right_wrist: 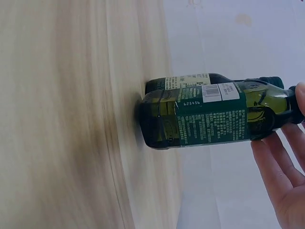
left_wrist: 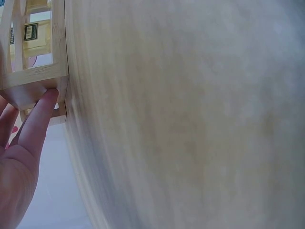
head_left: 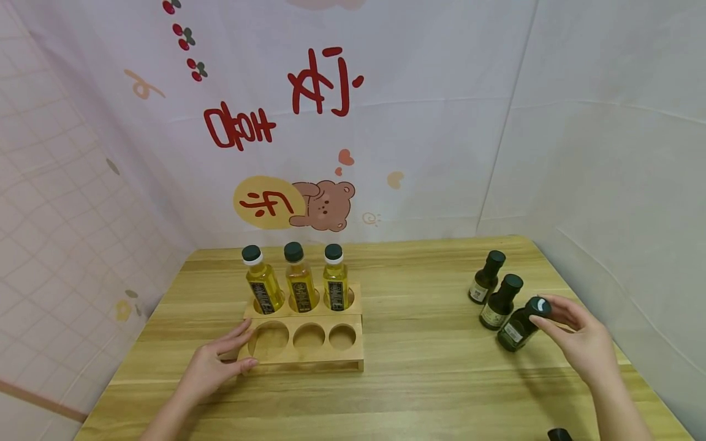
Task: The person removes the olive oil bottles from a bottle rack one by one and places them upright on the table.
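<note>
My right hand pinches a dark green glass bottle by its neck, just under the cap. In the right wrist view that bottle shows a green label with a barcode, its base close to the tabletop. Two similar dark bottles, a middle one and a farther one, stand beside it. With fingers extended, my left hand touches the left end of a two-step wooden rack; in the left wrist view its thumb lies against the rack's end panel.
Three bottles of yellow oil with dark green caps stand in the rack's back row. The front row has three round holes of different sizes. A black object shows at the bottom edge. Printed cloth hangs behind the wooden table.
</note>
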### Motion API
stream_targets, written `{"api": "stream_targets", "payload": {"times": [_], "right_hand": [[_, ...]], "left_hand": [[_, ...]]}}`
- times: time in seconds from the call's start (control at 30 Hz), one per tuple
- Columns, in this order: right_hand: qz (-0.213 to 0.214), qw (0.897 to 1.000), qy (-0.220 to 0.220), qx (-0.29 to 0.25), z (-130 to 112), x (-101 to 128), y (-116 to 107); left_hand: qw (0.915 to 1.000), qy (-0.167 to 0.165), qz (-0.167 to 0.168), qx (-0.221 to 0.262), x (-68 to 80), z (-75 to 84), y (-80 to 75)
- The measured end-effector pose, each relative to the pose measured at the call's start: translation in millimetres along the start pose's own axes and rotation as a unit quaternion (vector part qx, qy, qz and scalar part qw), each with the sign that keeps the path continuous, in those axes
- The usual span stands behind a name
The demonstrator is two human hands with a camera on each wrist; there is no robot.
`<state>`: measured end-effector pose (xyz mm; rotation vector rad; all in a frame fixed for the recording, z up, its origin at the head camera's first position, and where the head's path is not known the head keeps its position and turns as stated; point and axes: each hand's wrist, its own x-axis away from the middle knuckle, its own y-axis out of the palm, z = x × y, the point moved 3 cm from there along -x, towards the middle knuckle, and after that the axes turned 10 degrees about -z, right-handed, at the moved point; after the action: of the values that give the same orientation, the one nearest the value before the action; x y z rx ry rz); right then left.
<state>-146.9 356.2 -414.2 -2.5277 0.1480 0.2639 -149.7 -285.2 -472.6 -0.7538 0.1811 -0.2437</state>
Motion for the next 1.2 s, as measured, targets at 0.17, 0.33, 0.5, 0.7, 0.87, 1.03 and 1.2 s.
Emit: {"api": "stream_targets", "payload": {"times": [0.17,0.33,0.5,0.7,0.87,1.03,1.2], "right_hand": [[0.001,0.999,0.03,0.023,-0.9,1.4,1.0],[0.011,0.999,0.035,0.038,-4.4,3.7,1.5],[0.017,0.998,0.048,0.044,-5.7,5.1,1.9],[0.025,0.997,0.056,0.047,-5.6,6.7,3.5],[0.025,0.997,0.062,0.048,-4.9,6.0,4.1],[0.031,0.997,0.053,0.048,-3.9,4.9,6.0],[0.035,0.999,0.019,0.037,-2.1,2.4,6.7]], "left_hand": [[0.9999,-0.011,-0.002,-0.009,-0.4,-2.0,-0.2],[0.9999,-0.008,-0.002,-0.009,-0.4,-1.4,-0.3],[0.9999,-0.009,-0.004,-0.008,0.2,0.0,-0.8],[1.0,-0.003,-0.001,-0.006,0.4,0.1,-0.3],[0.9999,0.01,0.004,-0.004,0.0,-0.4,0.2],[0.9999,0.007,0.001,-0.008,0.3,-0.7,0.1],[0.9999,0.0,0.001,-0.013,0.3,-0.6,-0.4]]}}
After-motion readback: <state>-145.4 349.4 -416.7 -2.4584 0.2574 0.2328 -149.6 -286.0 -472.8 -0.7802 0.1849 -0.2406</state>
